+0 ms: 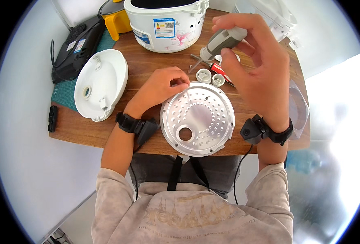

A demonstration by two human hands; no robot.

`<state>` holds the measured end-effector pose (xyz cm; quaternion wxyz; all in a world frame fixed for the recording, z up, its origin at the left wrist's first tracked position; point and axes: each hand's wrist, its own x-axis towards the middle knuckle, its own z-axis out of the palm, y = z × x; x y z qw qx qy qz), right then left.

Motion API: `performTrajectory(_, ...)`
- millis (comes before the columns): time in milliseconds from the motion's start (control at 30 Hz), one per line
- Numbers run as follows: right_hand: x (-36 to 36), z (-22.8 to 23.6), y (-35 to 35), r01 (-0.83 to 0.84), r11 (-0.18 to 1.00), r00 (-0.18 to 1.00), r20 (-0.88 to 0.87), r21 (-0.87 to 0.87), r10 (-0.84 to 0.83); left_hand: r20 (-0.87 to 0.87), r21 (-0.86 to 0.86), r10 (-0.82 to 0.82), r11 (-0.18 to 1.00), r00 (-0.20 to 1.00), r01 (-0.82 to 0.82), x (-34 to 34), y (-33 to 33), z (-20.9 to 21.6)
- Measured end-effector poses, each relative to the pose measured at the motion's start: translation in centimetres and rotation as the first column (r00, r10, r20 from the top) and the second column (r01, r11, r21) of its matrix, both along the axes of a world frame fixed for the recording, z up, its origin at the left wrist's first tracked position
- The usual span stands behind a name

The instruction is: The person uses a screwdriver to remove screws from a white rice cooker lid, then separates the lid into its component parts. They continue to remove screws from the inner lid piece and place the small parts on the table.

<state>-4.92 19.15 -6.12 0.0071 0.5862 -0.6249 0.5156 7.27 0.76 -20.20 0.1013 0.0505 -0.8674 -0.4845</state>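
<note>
My right hand (261, 65) grips a grey-handled screwdriver (224, 42) above the table, its thin shaft slanting down to the left. The shaft's tip is close to the fingers of my left hand (168, 83). Those fingers are curled together at the upper left rim of a round metal plate (200, 110); whatever they pinch, if anything, is too small to make out. Rows of dimples and one large round hole mark this silvery plate, which lies near the table's front edge with small screws around its rim.
Two small white round caps (210, 77) and a red-handled screwdriver (221, 74) lie beyond the plate. A white lid (100, 85) rests at left, beside a black appliance (76, 49) on a green mat. Behind stand a white rice cooker body (163, 28) and a yellow-handled pot (117, 22).
</note>
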Motion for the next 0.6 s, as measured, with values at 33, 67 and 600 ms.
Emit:
performTrajectory(33,-0.1,0.1,0.1,0.001,1.000,1.000,-0.008,-0.016,-0.001,-0.006,-0.012,0.003,1.000,1.000,-0.003,0.0,0.2,0.2)
performTrajectory(67,-0.1,0.3,0.3,0.019,1.000,1.000,0.011,-0.022,-0.018,-0.013,-0.025,0.007,1.000,1.000,-0.007,-0.1,0.3,0.3)
performTrajectory(600,0.4,2.2,1.0,0.124,0.990,0.992,0.007,-0.069,-0.124,-0.206,-0.372,-0.083,0.928,0.975,0.000,0.3,1.8,0.1)
